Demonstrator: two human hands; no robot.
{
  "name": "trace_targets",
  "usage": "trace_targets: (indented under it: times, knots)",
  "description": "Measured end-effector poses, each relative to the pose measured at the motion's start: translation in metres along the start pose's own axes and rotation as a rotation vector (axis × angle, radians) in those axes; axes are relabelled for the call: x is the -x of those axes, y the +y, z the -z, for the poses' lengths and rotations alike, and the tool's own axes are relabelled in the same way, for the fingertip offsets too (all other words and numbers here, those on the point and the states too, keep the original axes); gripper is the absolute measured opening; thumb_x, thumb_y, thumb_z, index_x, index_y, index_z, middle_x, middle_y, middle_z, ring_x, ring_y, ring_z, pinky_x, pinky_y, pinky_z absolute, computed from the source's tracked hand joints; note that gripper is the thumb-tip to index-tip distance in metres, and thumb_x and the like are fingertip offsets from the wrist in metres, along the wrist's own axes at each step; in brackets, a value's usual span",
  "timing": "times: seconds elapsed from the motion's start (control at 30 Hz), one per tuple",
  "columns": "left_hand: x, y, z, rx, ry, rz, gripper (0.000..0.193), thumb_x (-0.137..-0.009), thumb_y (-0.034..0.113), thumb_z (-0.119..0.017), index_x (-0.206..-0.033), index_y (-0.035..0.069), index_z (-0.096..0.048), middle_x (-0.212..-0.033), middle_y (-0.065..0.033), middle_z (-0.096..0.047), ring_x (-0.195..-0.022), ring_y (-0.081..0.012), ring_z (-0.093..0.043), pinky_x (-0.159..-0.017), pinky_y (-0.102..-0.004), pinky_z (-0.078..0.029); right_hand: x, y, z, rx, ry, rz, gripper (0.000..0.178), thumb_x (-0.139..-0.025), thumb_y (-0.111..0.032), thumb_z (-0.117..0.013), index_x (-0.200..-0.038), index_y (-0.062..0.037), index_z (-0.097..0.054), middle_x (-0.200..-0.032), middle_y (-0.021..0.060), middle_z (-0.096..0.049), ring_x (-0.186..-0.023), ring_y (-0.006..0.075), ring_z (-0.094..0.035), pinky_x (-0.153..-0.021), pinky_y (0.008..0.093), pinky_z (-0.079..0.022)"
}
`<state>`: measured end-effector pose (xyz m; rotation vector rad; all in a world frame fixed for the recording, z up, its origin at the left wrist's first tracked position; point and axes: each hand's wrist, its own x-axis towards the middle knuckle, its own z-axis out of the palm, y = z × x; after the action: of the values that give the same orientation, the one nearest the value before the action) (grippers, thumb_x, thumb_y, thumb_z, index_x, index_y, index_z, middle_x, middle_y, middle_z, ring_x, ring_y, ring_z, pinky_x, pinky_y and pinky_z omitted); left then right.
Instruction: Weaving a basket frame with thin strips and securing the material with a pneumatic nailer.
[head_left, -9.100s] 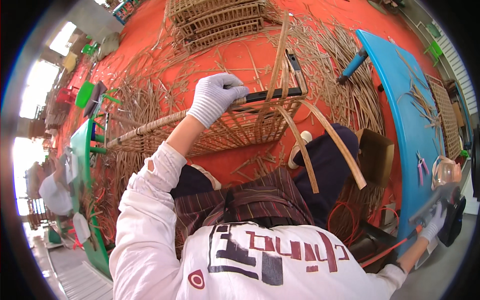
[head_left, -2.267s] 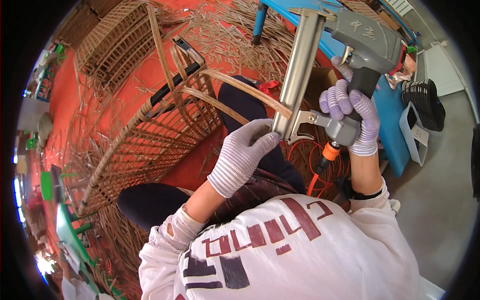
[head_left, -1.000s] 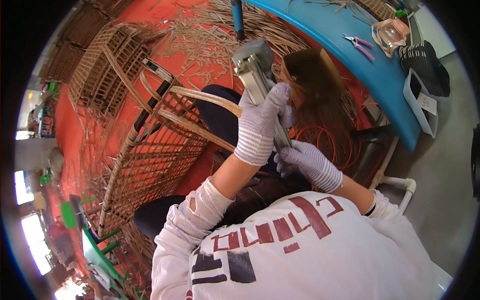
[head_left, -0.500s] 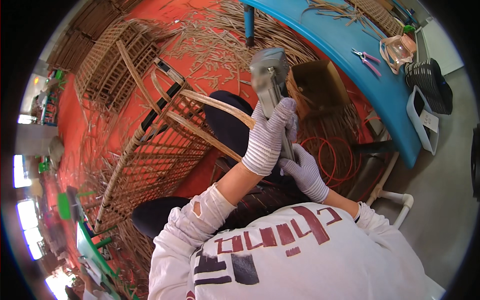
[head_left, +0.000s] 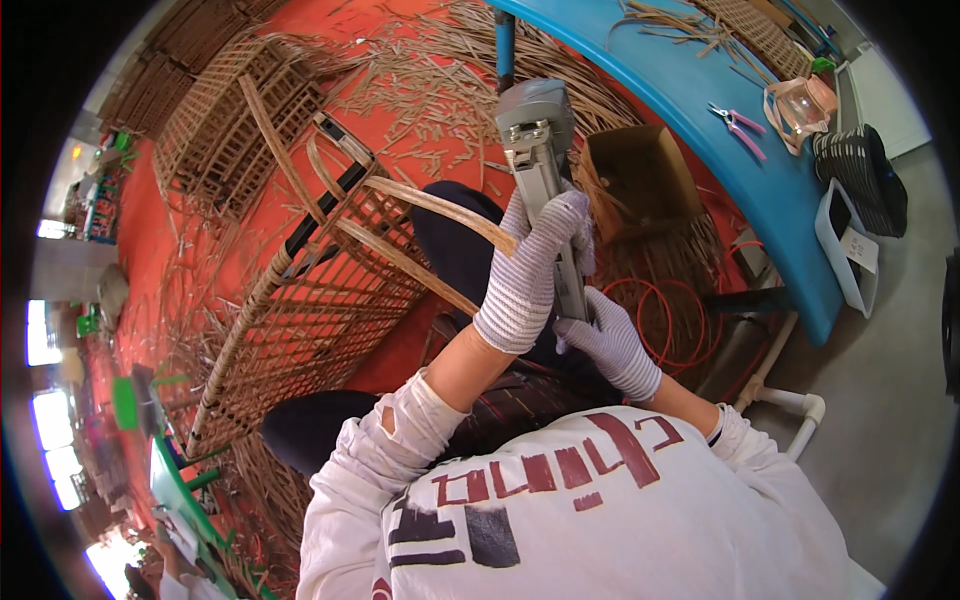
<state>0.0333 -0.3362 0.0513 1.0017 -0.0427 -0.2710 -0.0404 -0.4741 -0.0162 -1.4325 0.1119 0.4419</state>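
Observation:
Both my hands wear striped knitted gloves. My left hand (head_left: 537,265) wraps round the long grey metal body of a staple gun (head_left: 538,130), its head pointing away from me. My right hand (head_left: 613,348) closes on the near lower end of the same gun; part of its grip is hidden by the fingers. Left of them, a woven rattan basket (head_left: 310,345) leans tilted against my leg. From its dark-banded rim two bent rattan strips (head_left: 440,208) reach toward my left hand. The upper strip's end lies beside my left wrist; whether they touch I cannot tell.
A blue table (head_left: 690,100) at the right bears pink-handled pliers (head_left: 738,128), a clear jug (head_left: 800,105) and a grey tray (head_left: 845,250). Below it are a cardboard box (head_left: 640,180) and a coiled red hose (head_left: 665,325). More baskets (head_left: 235,130) and cut strips (head_left: 430,95) cover the red floor.
The staple gun has turned slightly in my hands, so the metal front of its head shows more clearly. My left hand has shifted a little; the basket stays in place.

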Motion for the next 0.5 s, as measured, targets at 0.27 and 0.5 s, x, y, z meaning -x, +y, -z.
trace_targets:
  times: [0.27,0.5]
  knots:
    - [-0.006,0.002,0.003,0.175,0.053,-0.052,0.028,-0.097,0.025,-0.061,-0.113,0.002,-0.054,-0.084,-0.0063,-0.059,-0.067,-0.0179,-0.061,-0.061,-0.0340,-0.054,0.003,-0.013,0.007,0.041,-0.025,-0.057,0.034,-0.088,-0.020,-0.071,-0.110,0.0008,-0.057,-0.088,0.0056,-0.063,-0.075,0.0126,-0.061,-0.073,0.0280,-0.051]
    - [0.005,-0.006,0.004,0.031,-0.027,-0.092,0.024,-0.095,0.022,-0.067,-0.109,0.007,-0.054,-0.083,-0.0009,-0.059,-0.067,-0.0100,-0.058,-0.060,-0.0245,-0.049,-0.009,0.003,0.004,0.044,-0.095,-0.064,0.037,-0.088,-0.023,-0.073,-0.113,-0.0012,-0.056,-0.092,0.0045,-0.063,-0.083,0.0121,-0.062,-0.077,0.0267,-0.051]
